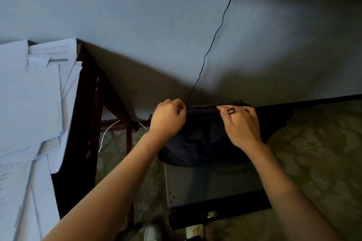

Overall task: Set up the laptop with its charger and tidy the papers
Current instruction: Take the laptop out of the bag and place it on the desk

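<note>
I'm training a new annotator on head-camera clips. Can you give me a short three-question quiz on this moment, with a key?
1. True or false: the papers lie in one neat, squared stack on the dark table.
2. Both hands are at the top edge of the dark bag. Which one wears a dark ring? A) left hand B) right hand C) neither
3. What runs down the wall to just above the bag?

Key: 1. False, the sheets overlap askew. 2. B. 3. A thin black cable.
</note>
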